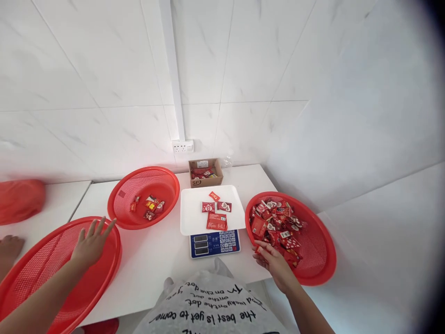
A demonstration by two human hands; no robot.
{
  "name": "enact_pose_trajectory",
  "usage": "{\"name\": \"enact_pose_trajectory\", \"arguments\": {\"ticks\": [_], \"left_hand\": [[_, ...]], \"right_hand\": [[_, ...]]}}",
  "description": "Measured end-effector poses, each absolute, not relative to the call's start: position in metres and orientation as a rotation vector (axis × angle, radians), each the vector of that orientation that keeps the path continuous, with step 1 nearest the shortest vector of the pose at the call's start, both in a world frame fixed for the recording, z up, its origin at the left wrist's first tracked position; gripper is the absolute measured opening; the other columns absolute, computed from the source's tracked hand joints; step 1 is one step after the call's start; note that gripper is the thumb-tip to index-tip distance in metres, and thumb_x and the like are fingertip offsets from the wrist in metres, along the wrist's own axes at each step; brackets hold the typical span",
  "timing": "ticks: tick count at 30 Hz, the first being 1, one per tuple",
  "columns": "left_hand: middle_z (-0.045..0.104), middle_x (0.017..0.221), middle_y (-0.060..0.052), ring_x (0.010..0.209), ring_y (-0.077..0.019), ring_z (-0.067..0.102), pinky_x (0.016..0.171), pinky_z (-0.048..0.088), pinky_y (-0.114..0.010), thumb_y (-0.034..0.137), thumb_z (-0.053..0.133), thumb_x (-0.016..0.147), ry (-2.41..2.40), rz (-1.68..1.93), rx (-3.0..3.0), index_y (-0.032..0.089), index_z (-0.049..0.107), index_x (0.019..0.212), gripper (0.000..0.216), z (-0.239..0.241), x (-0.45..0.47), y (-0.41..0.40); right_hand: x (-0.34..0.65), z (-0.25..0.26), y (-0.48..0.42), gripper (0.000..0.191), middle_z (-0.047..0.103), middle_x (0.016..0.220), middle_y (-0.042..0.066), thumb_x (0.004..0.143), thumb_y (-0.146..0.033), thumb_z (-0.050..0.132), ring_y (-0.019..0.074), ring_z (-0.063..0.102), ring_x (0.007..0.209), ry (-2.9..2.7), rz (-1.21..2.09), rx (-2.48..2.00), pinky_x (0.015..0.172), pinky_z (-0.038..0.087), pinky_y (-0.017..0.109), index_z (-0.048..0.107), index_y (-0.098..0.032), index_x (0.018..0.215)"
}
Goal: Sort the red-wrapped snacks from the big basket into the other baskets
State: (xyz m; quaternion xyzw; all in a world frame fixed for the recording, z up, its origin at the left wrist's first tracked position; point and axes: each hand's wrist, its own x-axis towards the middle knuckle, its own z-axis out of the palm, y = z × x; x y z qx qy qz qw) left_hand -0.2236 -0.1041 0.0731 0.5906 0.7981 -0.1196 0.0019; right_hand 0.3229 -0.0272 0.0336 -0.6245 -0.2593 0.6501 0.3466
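Note:
My left hand [89, 242], fingers spread, hovers above the rim of the large red mesh basket [120, 248] at the front left, with nothing in it. My right hand [271, 262] is at the near left rim of the right red basket [328, 250], its fingers closed on a small red packet [257, 249], mostly hidden by them. Many red candy packets [274, 222] fill that basket's left part. Between my hands stands a digital scale [214, 243]; on its white tray [189, 211] lie several red packets [216, 221] of differing sizes.
Behind the scale, a small cardboard box [206, 182] holds red packets. A second red basket [116, 185] at the back left has several packets inside. At far left are another person's hand [10, 248] and a red bundle [21, 199]. A socket [182, 146] is on the wall.

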Motion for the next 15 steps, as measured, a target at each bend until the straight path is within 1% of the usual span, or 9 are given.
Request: {"name": "enact_pose_trajectory", "arguments": {"ticks": [2,4,5,7,9,11,13,15], "left_hand": [[0.030,0.150,-0.014,0.141,-0.0322,0.015,0.111,0.015,-0.053,0.006,0.047,0.065,2.371,-0.361,1.982,0.017,0.036,0.141,0.078,0.068,-0.227,-0.100],[0.037,0.148,-0.010,0.141,-0.0284,0.019,0.113,0.013,-0.047,0.007,0.050,0.062,2.167,-0.354,2.092,0.019,0.040,0.139,0.078,0.063,-0.225,-0.089],[0.042,0.145,-0.010,0.139,-0.0276,0.023,0.113,0.015,-0.045,0.008,0.051,0.061,2.085,-0.349,2.107,0.020,0.043,0.136,0.077,0.061,-0.225,-0.083],[0.050,0.139,-0.010,0.135,-0.0275,0.035,0.111,0.021,-0.044,0.010,0.053,0.062,2.005,-0.337,2.073,0.021,0.050,0.130,0.069,0.059,-0.228,-0.071],[0.056,0.133,-0.010,0.128,-0.0274,0.044,0.106,0.028,-0.046,0.017,0.053,0.068,2.051,-0.322,1.994,0.022,0.056,0.121,0.053,0.059,-0.236,-0.065],[0.058,0.129,-0.009,0.124,-0.0261,0.047,0.100,0.036,-0.046,0.024,0.049,0.076,2.117,-0.308,1.908,0.021,0.058,0.115,0.039,0.060,-0.248,-0.063],[0.059,0.125,-0.009,0.124,-0.0247,0.047,0.094,0.042,-0.040,0.028,0.048,0.079,2.185,-0.258,1.842,0.020,0.059,0.110,0.034,0.060,-0.258,-0.064],[0.063,0.119,-0.008,0.121,-0.0230,0.049,0.091,0.044,-0.032,0.030,0.052,0.076,2.301,-0.173,1.801,0.019,0.061,0.105,0.031,0.061,-0.264,-0.066]], "right_hand": [[0.318,0.034,-0.028,0.040,0.069,0.085,0.004,0.059,-0.037,0.075,0.0159,0.063,0.070,-0.708,1.643,-1.638,0.070,0.049,0.031,0.064,-0.021,0.094],[0.311,0.034,-0.029,0.040,0.068,0.086,0.005,0.061,-0.039,0.072,0.0163,0.063,0.070,-0.772,1.625,-1.634,0.071,0.049,0.032,0.063,-0.020,0.094],[0.307,0.035,-0.030,0.040,0.068,0.087,0.005,0.062,-0.039,0.070,0.0164,0.063,0.071,-0.809,1.625,-1.626,0.071,0.049,0.033,0.063,-0.020,0.095],[0.303,0.036,-0.032,0.041,0.067,0.089,0.005,0.063,-0.041,0.068,0.0163,0.063,0.072,-0.869,1.625,-1.615,0.071,0.049,0.033,0.063,-0.019,0.097],[0.303,0.036,-0.034,0.043,0.066,0.090,0.005,0.063,-0.043,0.067,0.0162,0.062,0.072,-0.893,1.616,-1.620,0.071,0.048,0.033,0.062,-0.019,0.099],[0.307,0.036,-0.036,0.046,0.066,0.091,0.006,0.063,-0.044,0.067,0.0162,0.062,0.072,-0.888,1.590,-1.635,0.072,0.048,0.033,0.061,-0.018,0.101],[0.311,0.037,-0.038,0.046,0.066,0.092,0.006,0.063,-0.044,0.067,0.0162,0.062,0.073,-0.873,1.567,-1.651,0.073,0.048,0.033,0.061,-0.018,0.101],[0.316,0.037,-0.040,0.046,0.066,0.093,0.006,0.064,-0.043,0.067,0.0162,0.062,0.073,-0.859,1.551,-1.668,0.073,0.049,0.033,0.061,-0.018,0.102]]}}
